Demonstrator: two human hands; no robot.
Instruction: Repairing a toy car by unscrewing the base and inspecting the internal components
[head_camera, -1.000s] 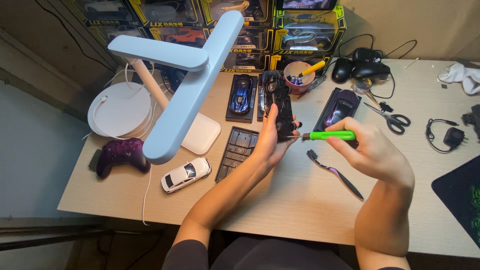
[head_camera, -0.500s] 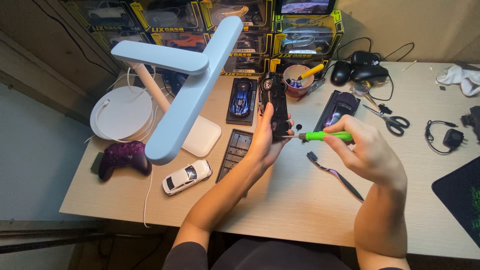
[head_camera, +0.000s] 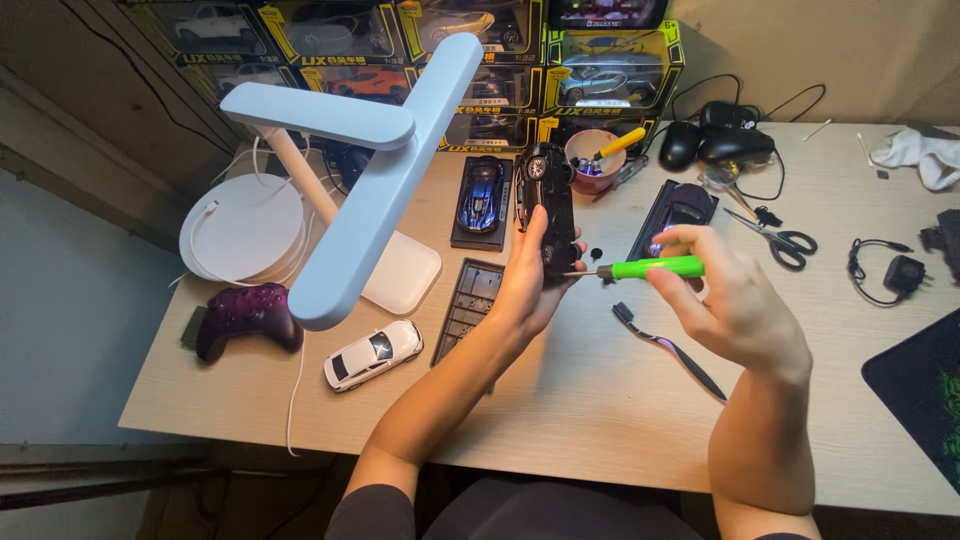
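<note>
a pale wooden desk (head_camera: 600, 400) stood against a beige wall (head_camera: 800, 50), a white desk lamp (head_camera: 370, 190) arching over its left side. left of the desk, a dim grey floor (head_camera: 60, 330) lay in shadow.

Both my forearms bare from wrist past the elbow, coming up from the bottom centre of the frame. My left hand (head_camera: 528, 285) and right hand (head_camera: 735, 305) ungloved; no rings, watch or bands in sight. Fingernails short. Dark short sleeve edge shows at my left upper arm, lower centre. Dark clothing over my lap along the bottom edge.
</note>
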